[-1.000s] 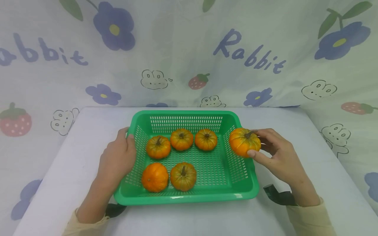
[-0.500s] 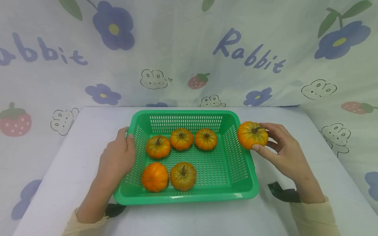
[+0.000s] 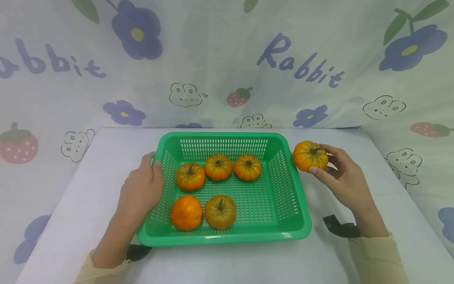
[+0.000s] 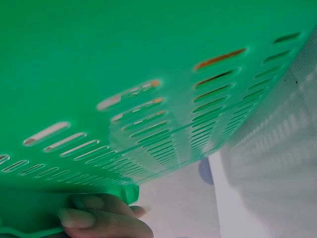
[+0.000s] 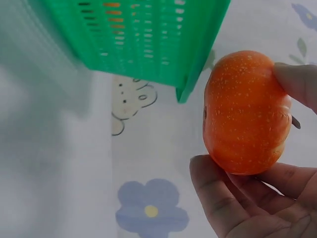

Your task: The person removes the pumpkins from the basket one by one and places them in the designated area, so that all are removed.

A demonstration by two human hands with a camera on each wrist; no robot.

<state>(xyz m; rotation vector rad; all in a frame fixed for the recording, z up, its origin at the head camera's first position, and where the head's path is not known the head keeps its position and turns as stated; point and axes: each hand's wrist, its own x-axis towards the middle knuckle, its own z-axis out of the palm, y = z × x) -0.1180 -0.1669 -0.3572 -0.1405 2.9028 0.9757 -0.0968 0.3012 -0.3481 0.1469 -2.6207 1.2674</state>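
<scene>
2 hands (image 3: pixel 142 185) (image 3: pixel 349 183) curl — left gripping basket (image 3: pixel 223 240), right holding 1 pumpkin (image 3: pixel 309 157).

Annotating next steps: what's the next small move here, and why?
Probably lower the small pumpkin onto the white tabletop beside the green plastic basket: the right hand holds it up past the basket's right side, having carried it outward over the last second, while the left hand grips the left side.

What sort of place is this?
Possibly a small staged tabletop rather than a working kitchen, though I can't be sure: a white table, a backdrop printed with flowers and rabbits, and a green basket holding pumpkins.
</scene>
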